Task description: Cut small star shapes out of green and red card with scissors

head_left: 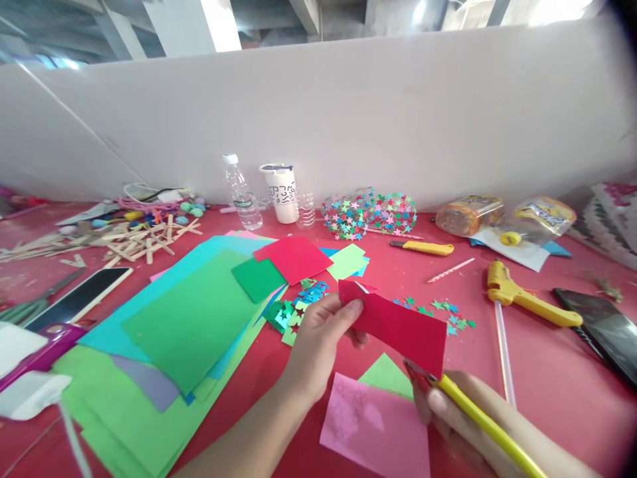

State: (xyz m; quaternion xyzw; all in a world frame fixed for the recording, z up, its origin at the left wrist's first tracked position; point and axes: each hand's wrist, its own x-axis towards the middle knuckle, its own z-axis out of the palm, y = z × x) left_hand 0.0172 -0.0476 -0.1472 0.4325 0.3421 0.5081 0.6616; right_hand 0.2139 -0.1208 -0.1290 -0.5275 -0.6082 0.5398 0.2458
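Observation:
A folded piece of red paper (401, 325) is pinched between the thumb and fingers of my left hand (326, 325). It is held up over the table, tilted down to the right. My right hand (458, 411) is wrapped round a yellow-handled tool (480, 411), whose dark, reddish tip is at the lower right edge of the paper. Its jaws are partly hidden, so its exact kind cannot be made out. Beneath lie a pink sheet (375, 425) with faint star outlines and a green sheet (388, 375). Small paper stars (445, 307) and star-punched scraps (286, 315) lie behind my hands.
Coloured sheets (194, 312) cover the left side, beside a phone (79, 299) and wooden sticks (149, 242). Behind stand a water bottle (243, 196), a white cup (281, 192) and star-covered ornaments (368, 214). A yellow glue gun (532, 299) and utility knife (423, 247) lie right.

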